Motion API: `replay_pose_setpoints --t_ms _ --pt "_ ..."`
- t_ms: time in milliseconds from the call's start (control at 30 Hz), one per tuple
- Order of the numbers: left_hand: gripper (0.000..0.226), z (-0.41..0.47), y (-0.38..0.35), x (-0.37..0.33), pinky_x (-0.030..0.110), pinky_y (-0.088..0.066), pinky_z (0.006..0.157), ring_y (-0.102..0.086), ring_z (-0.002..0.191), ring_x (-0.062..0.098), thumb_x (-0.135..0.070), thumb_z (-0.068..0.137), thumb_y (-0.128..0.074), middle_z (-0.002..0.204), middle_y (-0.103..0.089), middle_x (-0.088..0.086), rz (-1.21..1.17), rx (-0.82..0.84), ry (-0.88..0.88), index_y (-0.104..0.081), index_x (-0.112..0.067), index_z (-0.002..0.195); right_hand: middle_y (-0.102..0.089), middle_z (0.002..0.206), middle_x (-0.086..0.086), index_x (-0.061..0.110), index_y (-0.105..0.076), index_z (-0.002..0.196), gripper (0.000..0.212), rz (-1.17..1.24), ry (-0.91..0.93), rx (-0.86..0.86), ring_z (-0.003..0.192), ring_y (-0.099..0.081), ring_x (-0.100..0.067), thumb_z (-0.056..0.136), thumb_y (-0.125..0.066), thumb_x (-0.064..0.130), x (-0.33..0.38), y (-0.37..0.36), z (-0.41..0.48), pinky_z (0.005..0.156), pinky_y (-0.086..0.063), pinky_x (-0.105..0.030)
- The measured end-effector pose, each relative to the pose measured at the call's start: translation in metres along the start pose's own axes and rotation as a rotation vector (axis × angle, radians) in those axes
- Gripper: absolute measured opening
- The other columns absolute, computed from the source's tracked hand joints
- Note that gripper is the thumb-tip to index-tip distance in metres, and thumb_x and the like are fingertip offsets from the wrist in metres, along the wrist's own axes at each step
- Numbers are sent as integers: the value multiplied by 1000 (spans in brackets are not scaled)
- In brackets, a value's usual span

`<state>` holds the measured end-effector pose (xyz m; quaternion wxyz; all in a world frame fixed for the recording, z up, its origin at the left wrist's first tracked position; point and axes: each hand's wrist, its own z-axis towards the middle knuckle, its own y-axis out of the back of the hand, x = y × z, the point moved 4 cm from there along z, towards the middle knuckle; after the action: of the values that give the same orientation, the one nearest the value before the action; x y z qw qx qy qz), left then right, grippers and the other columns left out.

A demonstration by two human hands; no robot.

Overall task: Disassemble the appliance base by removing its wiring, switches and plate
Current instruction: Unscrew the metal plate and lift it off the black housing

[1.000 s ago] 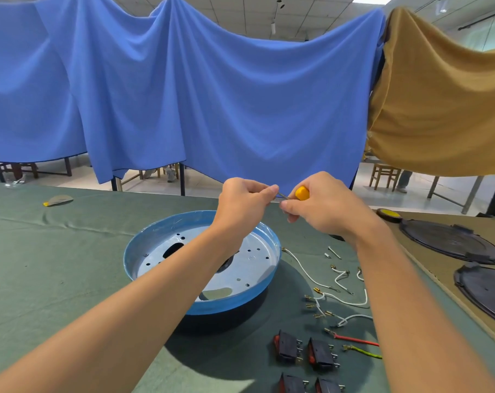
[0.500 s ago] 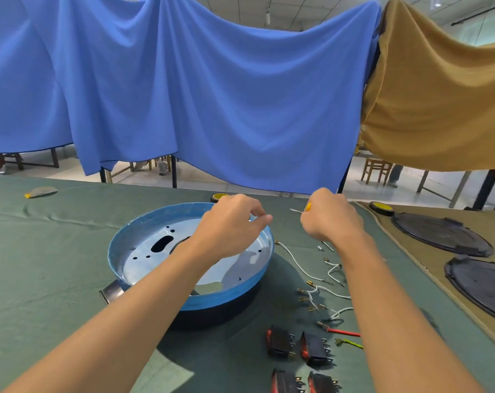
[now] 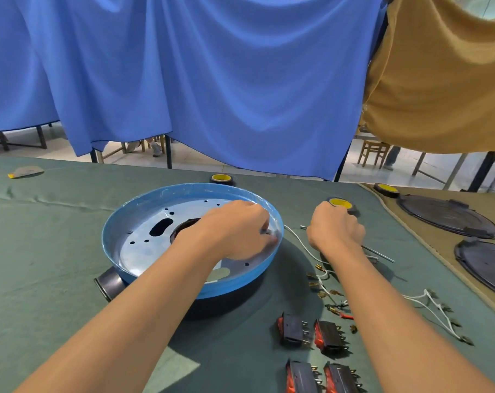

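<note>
On green cloth (image 3: 56, 251), centre of view: round base (image 3: 189, 191), blue rim, dark body beneath, dark stub (image 3: 108, 283) sticking out at its 8 o'clock. Silver plate (image 3: 144, 251) sits inside, not yet lifted. It has small holes scattered across it, an oval slot and a larger dark opening near the middle. No screw heads made out.

Left hand (image 3: 235, 231) reaches in to the rim at 3 o'clock, knuckles up, fingers curled down onto the plate. It is likely working a fixing there or steadying the base; cannot tell whether it pinches anything.

Right hand (image 3: 335, 228) is just outside the base at 3 o'clock, fisted round a thin metal tool (image 3: 303, 227). The tip points toward the base, held close to the work.

Wires (image 3: 296, 239) and four switches (image 3: 293, 330) are already out, laid at 4 to 5 o'clock, clear of the hands. Plate looks to be the last part left.
</note>
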<state>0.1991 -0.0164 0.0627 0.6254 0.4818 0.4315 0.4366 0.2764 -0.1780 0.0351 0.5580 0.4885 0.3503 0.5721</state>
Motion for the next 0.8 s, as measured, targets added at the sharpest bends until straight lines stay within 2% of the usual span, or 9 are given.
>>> replay_pose_setpoints --t_ms 67,200,300,400,500,600,667,700,800 --pt "42 0 -1 0 27 -41 72 -58 89 15 -51 96 -43 103 -67 1 -13 5 -1 -67 -20 110 -63 97 -10 15 -59 112 25 -8 8 2 76 -50 -25 88 -66 19 2 -1 0 61 -40 -35" --pt "42 1 -1 2 26 -39 73 -58 89 15 -51 96 -44 103 -67 0 -28 17 -8 -67 -20 113 -63 99 -11 16 -58 113 24 -5 55 37 86 -58 -28 89 -63 20 6 -5 -1 64 -44 -36" --pt "41 -1 -1 1 26 -38 78 -57 93 15 -49 97 -43 108 -66 0 -43 50 -2 -65 -20 116 -54 87 -7 16 -57 108 20 15 67 91 79 -54 -26 90 -62 24 6 -3 -3 63 -43 -36" --pt "41 -4 5 -4 24 -41 77 -56 87 14 -47 99 -41 108 -65 -2 -84 123 7 -61 -21 124 -55 86 -9 11 -52 95 15 88 91 201 80 -55 -27 91 -58 24 8 11 -3 64 -43 -34" --pt "47 -10 15 -6 22 -41 67 -54 74 13 -52 97 -41 102 -59 -5 -95 182 30 -52 -23 131 -39 69 -6 11 -40 69 21 255 186 258 68 -42 -25 89 -47 9 16 45 -3 52 -31 -30" --pt "72 -22 20 6 38 -46 93 -55 107 20 -71 88 -37 128 -58 0 -72 226 132 -41 -20 140 -28 64 -5 10 -34 65 23 467 282 204 61 -25 -21 83 -43 -3 23 83 -11 55 -23 -32" --pt "99 -32 20 15 44 -41 102 -51 118 23 -87 73 -30 139 -52 1 -79 273 207 -30 -19 146 -47 69 -17 -4 -53 83 6 576 348 95 63 -40 -33 85 -52 2 26 101 -16 58 -40 -38" --pt "111 -38 20 18 45 -40 102 -50 119 23 -93 63 -27 140 -51 0 -93 292 226 -25 -21 147 -59 78 -21 -5 -60 95 14 636 386 29 70 -54 -37 86 -59 7 28 110 -19 65 -51 -44" --pt "126 -51 17 17 41 -40 102 -52 116 19 -103 43 -33 140 -50 -6 -191 324 189 -13 -36 148 -68 86 -11 7 -66 99 16 900 464 -114 77 -70 -25 86 -70 15 36 129 -34 74 -59 -42"
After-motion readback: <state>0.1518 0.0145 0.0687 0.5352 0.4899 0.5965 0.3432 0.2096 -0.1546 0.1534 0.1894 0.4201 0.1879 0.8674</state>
